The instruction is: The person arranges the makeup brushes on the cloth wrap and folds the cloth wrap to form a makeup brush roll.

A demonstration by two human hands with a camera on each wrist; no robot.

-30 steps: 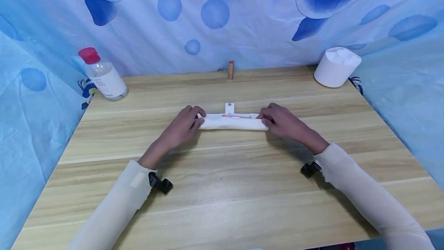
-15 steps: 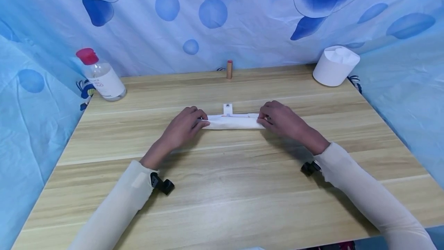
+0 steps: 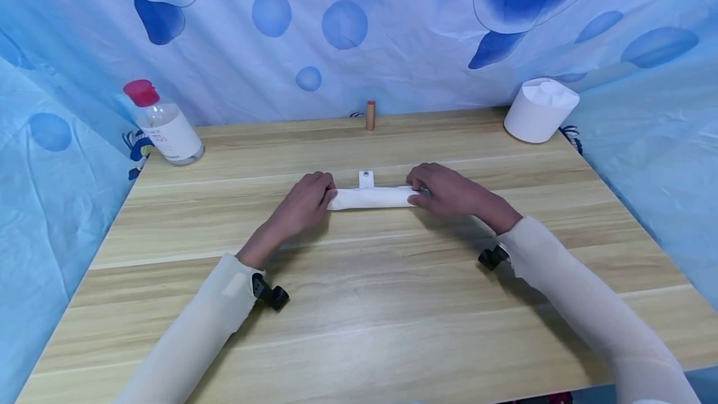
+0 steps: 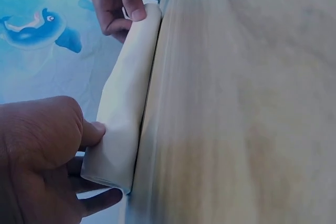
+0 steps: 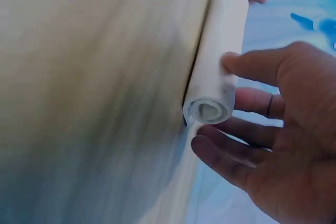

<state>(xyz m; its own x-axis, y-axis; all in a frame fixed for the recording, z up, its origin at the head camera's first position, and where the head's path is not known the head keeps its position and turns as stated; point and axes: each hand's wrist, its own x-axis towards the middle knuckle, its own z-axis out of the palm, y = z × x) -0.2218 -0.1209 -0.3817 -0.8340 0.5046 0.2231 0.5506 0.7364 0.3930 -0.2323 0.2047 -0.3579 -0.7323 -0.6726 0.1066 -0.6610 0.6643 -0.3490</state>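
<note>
A white roll-up case (image 3: 371, 197) lies rolled into a tube across the table, a tab (image 3: 366, 179) with a metal snap sticking out behind it. My left hand (image 3: 308, 201) grips the left end; in the left wrist view its thumb presses the case's near side. At the other end my right hand (image 3: 445, 189) holds the roll between thumb and fingers. The right wrist view shows the spiral layers of the rolled end (image 5: 209, 110), with the thumb (image 5: 233, 63) on the roll and the fingers behind and below it.
A clear bottle (image 3: 174, 136) with a red cap stands at the back left of the wooden table (image 3: 359, 304). A small brown tube (image 3: 371, 116) stands at the back middle, and a white paper roll (image 3: 541, 111) at the back right. A blue patterned curtain (image 3: 392, 67) hangs behind.
The case has been rolled further away from me; the slim items seen along its open edge are now covered. My right hand has shifted slightly left along it.
</note>
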